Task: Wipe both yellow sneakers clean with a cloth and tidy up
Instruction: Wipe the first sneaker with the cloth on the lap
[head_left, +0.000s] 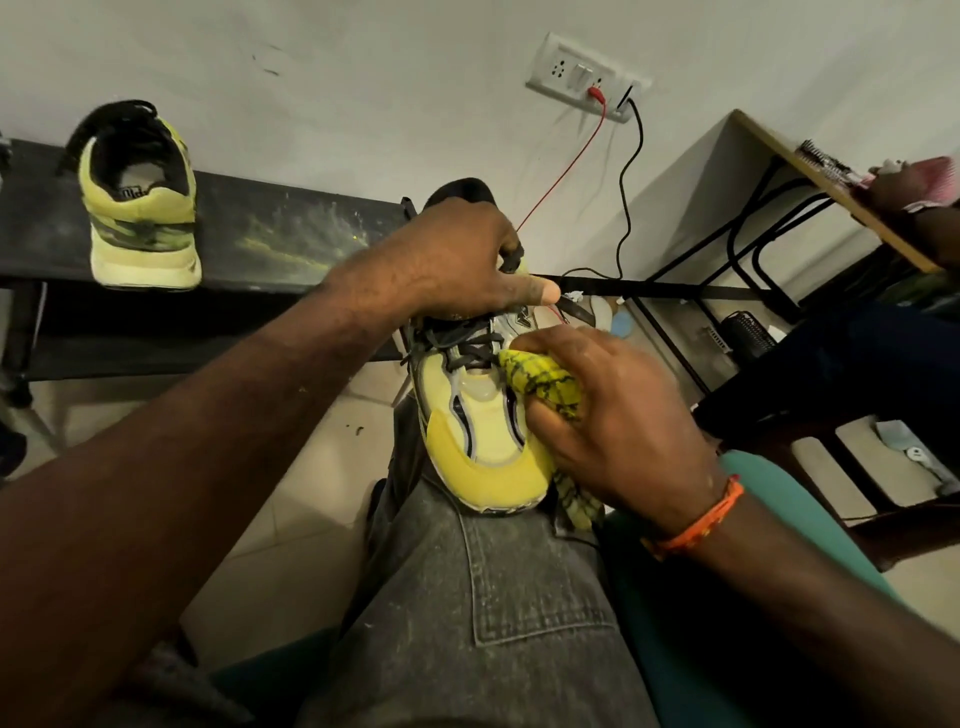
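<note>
Gripped sneaker (483, 415) between hands; second sneaker (140, 208) on bench (291, 234).

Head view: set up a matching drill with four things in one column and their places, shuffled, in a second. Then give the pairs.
Things
1. sneaker being wiped
2. second sneaker
3. yellow checked cloth
4. orange wristband

Places
A. on the black bench by the wall
B. on the right wrist
C. resting on the knee, steadied by the left hand
D. bunched in the right hand against the shoe's side

Pairs: 1-C, 2-A, 3-D, 4-B
</note>
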